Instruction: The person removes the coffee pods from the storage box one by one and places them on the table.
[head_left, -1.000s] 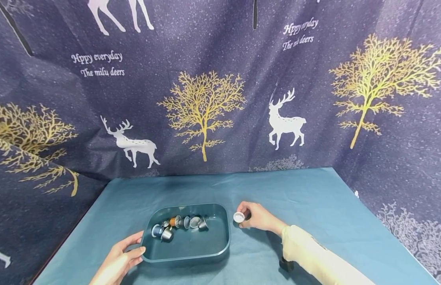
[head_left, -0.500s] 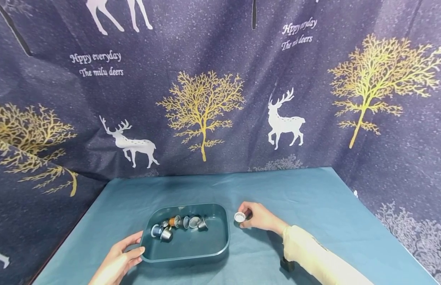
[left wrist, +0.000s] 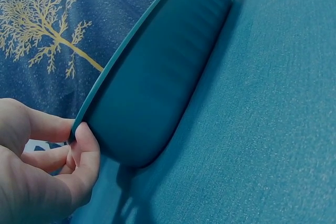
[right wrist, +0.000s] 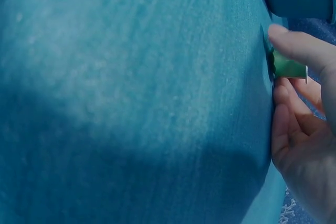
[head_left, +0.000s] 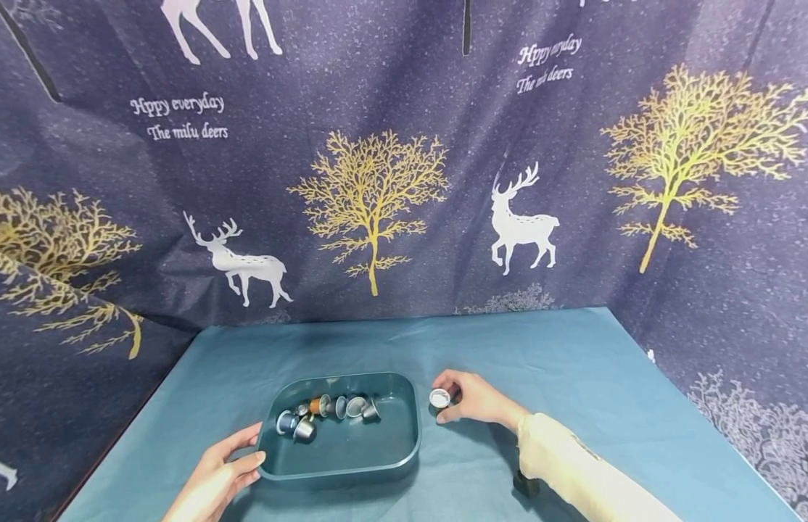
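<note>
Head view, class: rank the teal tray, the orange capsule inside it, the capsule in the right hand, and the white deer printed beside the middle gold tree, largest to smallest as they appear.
1. Teal tray.
2. White deer, though it hangs farther back, so this is apparent size only.
3. Capsule held by the right hand and orange capsule: these look alike, too close to rank.

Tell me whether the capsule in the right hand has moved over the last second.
Barely. The capsule, pinched by the right hand, stands just right of the tray, as before; any shift is too slight to give a direction.
</note>
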### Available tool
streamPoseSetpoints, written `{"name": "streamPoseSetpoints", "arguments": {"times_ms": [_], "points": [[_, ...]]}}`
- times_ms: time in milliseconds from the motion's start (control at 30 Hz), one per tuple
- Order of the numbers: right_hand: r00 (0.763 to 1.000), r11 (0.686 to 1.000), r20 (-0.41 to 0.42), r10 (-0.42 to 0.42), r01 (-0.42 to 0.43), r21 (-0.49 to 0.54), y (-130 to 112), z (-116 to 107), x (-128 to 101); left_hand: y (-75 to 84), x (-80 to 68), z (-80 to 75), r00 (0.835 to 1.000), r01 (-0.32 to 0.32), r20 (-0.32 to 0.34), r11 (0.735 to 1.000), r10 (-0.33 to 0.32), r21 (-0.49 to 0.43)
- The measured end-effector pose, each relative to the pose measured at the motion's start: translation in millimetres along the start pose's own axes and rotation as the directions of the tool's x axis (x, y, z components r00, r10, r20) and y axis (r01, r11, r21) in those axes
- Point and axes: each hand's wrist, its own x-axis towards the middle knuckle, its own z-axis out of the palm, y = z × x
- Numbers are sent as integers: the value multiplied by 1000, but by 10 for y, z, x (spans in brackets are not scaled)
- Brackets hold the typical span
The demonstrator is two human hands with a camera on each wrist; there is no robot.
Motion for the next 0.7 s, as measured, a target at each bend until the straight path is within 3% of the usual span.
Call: {"name": "streamPoseSetpoints", "arguments": {"times_ms": [700], "points": [[998,1000,57,28,-28,-5,26,-34,19,-4,26,-36,1000,-10,19,999,9,32]]}}
